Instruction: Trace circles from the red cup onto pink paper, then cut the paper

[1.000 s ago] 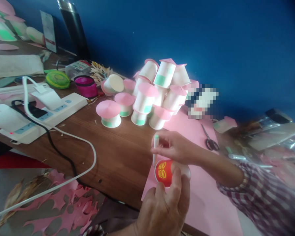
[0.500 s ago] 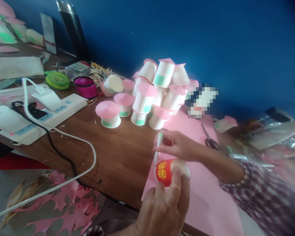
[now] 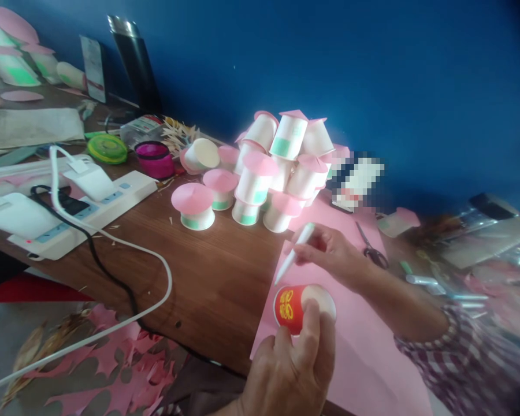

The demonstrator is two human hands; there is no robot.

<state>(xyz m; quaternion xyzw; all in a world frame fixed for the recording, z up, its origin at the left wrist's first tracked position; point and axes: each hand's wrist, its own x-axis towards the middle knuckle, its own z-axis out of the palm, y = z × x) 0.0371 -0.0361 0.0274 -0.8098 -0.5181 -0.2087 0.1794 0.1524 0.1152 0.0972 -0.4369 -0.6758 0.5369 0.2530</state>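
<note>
My left hand (image 3: pixel 290 364) holds a paper cup (image 3: pixel 291 309) with a red side and yellow characters. The cup lies on its side over the pink sheet (image 3: pixel 372 358), with the fingers pressed on it. In my right hand (image 3: pixel 329 251) is a white pen (image 3: pixel 292 254), pinched between thumb and fingers. Its tip points down, just above the cup's left rim and apart from it. Behind the hands, white cups with pink paper tops (image 3: pixel 255 182) stand stacked near the wall.
Scissors (image 3: pixel 374 254) lie on the pink sheet to the right. On the left are a white power strip (image 3: pixel 134 188) with cables, a magenta container (image 3: pixel 155 162), a green round case (image 3: pixel 107 149) and a dark flask (image 3: pixel 134 63). Pink scraps (image 3: pixel 112 370) lie below the table edge.
My right hand has moved slightly right, and the pen now tilts more, its tip lifted off the cup's rim. My left hand keeps its hold on the cup. The view has shifted a little.
</note>
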